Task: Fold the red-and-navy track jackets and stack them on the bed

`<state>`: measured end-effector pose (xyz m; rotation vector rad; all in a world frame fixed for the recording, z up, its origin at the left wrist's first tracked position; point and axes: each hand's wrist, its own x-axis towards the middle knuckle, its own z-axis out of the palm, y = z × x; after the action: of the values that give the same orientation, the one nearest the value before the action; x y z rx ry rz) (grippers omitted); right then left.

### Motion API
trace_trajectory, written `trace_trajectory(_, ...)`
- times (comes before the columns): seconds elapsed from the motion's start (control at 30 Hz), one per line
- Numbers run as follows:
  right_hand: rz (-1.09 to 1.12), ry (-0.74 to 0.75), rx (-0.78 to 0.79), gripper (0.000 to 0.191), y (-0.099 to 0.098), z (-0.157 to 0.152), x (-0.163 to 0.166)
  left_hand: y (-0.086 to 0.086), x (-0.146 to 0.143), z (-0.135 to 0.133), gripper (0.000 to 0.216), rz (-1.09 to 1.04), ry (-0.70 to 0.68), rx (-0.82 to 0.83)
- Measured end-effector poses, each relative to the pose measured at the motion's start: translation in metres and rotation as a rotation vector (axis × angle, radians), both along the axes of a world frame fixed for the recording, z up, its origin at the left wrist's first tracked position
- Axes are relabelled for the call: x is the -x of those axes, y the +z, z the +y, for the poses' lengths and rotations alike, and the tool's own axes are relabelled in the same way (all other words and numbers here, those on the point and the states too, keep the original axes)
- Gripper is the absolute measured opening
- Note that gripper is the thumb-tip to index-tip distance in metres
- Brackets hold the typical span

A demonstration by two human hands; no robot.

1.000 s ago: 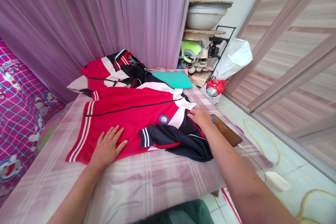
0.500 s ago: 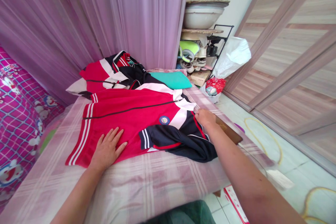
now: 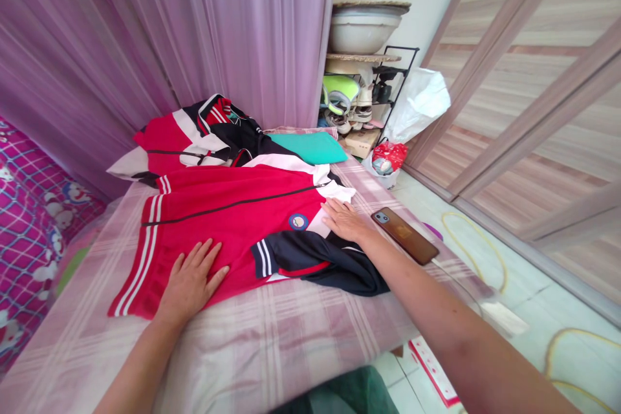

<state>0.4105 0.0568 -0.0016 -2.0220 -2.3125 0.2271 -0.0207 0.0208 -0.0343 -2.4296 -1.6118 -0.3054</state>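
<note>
Left hand (image 3: 191,279) flat on red jacket (image 3: 228,220), right hand (image 3: 345,220) flat near collar, both open, gripping nothing, pinning fabric smooth on bed (image 3: 272,349).

Bright, even daylight throughout; soft, faint shadows only beneath the left hand (image 3: 190,279) and right hand (image 3: 345,220). Mild glare on the white plastic bag (image 3: 418,103) and floor tiles (image 3: 524,272). Strong wide-angle bending at frame edges, wardrobe doors (image 3: 533,110) slanting. Slight softness at corners; centre sharp
</note>
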Motion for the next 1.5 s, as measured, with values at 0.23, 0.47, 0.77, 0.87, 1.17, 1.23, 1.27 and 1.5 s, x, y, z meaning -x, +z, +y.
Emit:
trace_trajectory(0.23, 0.535, -0.106, -0.068, 0.045, 0.031, -0.018, -0.026, 0.001, 0.000, -0.001, 0.061, -0.019, -0.004, 0.007)
trace_trajectory(0.47, 0.467, 0.130, 0.328, 0.030, 0.056, -0.069, -0.019, 0.008, -0.005, 0.000, 0.060, -0.071, -0.029, -0.024)
trace_trajectory(0.77, 0.828, 0.125, 0.370, 0.036, 0.092, -0.073, -0.029, 0.022, 0.057, -0.035, 0.041, -0.174, -0.274, -0.007)
trace_trajectory(0.87, 1.027, -0.008, 0.243, 0.044, 0.095, -0.068, -0.031, 0.024, 0.097, -0.040, 0.049, -0.114, -0.210, 0.072)
trace_trajectory(1.17, 1.190, -0.183, -0.221, 0.041, 0.108, -0.010, -0.026, 0.048, 0.133, -0.032, 0.047, -0.152, -0.005, 0.234)
trace_trajectory(1.23, 1.116, -0.122, -0.319, 0.041, 0.122, 0.027, -0.027, 0.066, 0.122, -0.014, 0.047, -0.160, 0.093, 0.254)
trace_trajectory(1.27, 1.071, -0.090, -0.386, 0.042, 0.129, 0.049, -0.027, 0.077, 0.115, -0.001, 0.047, -0.148, 0.164, 0.266)
trace_trajectory(1.5, 0.608, -0.282, -0.467, 0.041, 0.121, 0.108, -0.034, 0.109, 0.082, 0.059, 0.052, -0.122, 0.450, 0.310)
